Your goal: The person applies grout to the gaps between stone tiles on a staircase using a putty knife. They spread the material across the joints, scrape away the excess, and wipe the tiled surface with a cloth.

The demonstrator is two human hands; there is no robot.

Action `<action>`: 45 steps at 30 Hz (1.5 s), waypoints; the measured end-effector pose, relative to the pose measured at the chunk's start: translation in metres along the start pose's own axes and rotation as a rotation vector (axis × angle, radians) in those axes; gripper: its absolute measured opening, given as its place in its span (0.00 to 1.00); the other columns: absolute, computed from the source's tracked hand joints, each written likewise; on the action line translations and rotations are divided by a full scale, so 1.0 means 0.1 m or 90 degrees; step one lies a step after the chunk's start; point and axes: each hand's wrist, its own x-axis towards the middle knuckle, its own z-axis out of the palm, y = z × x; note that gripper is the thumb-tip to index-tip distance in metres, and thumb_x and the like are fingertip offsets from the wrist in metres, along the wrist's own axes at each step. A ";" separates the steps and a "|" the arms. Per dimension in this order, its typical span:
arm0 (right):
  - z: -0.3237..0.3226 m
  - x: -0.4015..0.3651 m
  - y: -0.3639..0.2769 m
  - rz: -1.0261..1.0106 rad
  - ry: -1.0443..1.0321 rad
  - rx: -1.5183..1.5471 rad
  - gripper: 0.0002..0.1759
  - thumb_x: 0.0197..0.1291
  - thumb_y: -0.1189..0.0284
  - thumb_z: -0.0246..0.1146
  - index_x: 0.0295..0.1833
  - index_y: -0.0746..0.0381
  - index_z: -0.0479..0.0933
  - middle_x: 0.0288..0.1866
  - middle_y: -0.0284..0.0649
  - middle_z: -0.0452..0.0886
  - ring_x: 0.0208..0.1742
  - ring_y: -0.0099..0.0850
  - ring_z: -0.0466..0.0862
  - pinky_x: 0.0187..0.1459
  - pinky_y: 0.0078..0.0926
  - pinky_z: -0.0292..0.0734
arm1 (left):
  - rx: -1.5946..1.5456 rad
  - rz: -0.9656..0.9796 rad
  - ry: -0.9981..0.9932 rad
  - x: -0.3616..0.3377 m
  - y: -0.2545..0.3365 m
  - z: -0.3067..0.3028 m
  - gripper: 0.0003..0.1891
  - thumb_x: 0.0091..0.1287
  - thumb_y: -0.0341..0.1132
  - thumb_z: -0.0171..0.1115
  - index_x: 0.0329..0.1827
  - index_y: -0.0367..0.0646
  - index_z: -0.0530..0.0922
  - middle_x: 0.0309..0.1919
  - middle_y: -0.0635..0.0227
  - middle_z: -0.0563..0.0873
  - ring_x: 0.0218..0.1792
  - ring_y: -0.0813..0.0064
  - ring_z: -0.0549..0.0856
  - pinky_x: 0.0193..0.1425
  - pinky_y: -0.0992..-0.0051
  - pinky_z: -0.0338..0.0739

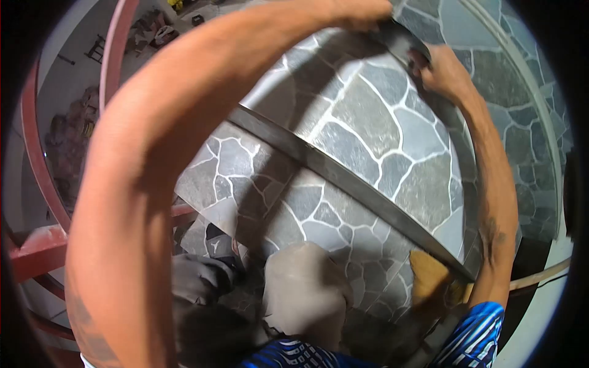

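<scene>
At the top edge of the view, my left hand (368,13) is closed at one end of a dark, curved, shiny tool (402,42); its fingers are mostly hidden. My right hand (445,72) wraps round the other end, with the thumb side toward me. The tool's exact kind cannot be made out. Below both hands, a long grey metal bar (343,172) runs diagonally over tiles with a grey stone pattern (368,116). My left forearm covers the bar's far left end.
Red metal rails (40,245) stand on the left, with rubble (76,132) beyond them. My knee (307,288) is close below the bar. A yellow-brown piece (426,276) lies near the bar's right end. A pale curved rail (521,80) passes on the right.
</scene>
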 end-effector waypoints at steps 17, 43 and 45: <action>-0.04 -0.23 0.07 0.031 -0.106 -0.019 0.12 0.60 0.80 0.61 0.50 0.66 0.78 0.30 0.58 0.81 0.30 0.57 0.81 0.37 0.47 0.75 | -0.045 0.003 0.006 -0.05 0.11 0.20 0.05 0.57 0.33 0.69 0.30 0.43 0.89 0.32 0.49 0.90 0.38 0.47 0.91 0.43 0.52 0.86; -0.17 0.10 -0.03 -0.120 -0.104 -0.093 0.09 0.62 0.79 0.61 0.47 0.67 0.77 0.26 0.52 0.79 0.25 0.46 0.76 0.34 0.44 0.74 | -0.045 0.011 -0.002 -0.19 -0.04 0.01 0.05 0.53 0.33 0.73 0.30 0.41 0.88 0.29 0.49 0.89 0.36 0.45 0.91 0.41 0.52 0.85; -0.02 0.20 -0.04 -0.104 -0.113 -0.097 0.08 0.62 0.79 0.61 0.47 0.67 0.76 0.26 0.53 0.78 0.24 0.47 0.75 0.33 0.45 0.73 | -0.010 -0.021 -0.028 -0.32 -0.09 -0.07 0.05 0.54 0.33 0.73 0.30 0.41 0.88 0.30 0.48 0.89 0.36 0.46 0.91 0.41 0.52 0.86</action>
